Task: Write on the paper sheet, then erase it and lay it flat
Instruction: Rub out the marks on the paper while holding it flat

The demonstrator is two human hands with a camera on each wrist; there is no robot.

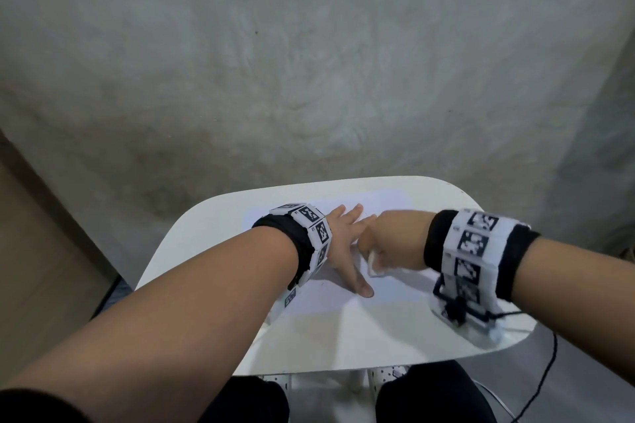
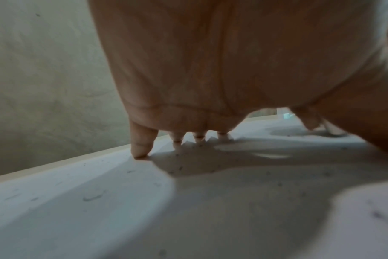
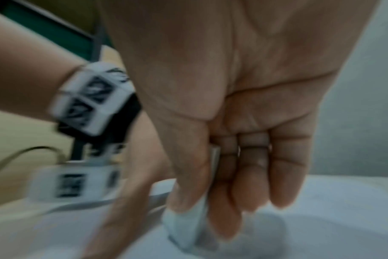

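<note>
The thin white paper sheet [image 1: 330, 299] lies flat on the white rounded tabletop [image 1: 388, 340], covering most of its middle. The left hand [image 1: 343, 244] is spread wide on the sheet, fingers straight, with fingertips [image 2: 139, 154] pressing down; in my judgement this pins the sheet so that rubbing cannot drag or crease it. Just beside that hand, the right hand [image 1: 388, 240] is curled around a small white block eraser [image 3: 188, 226], pinched between thumb and fingers with its lower end on the paper. Holding it low near the working end likely gives firm pressure. The right wrist view is smeared with blur, which fits a rubbing stroke, so the erase step seems to be in hand.

Grey crumbs [image 2: 179, 168] dot the sheet around the left hand, probably eraser debris. A faint dark mark shows on the paper nearest the person in the left wrist view, too blurred to read. No brand or legible writing appears anywhere; the black-and-white square-patterned wristbands [image 1: 312, 237] carry coded markers, not words. A black cable [image 1: 546, 367] trails off the tabletop edge beside the right wrist.
</note>
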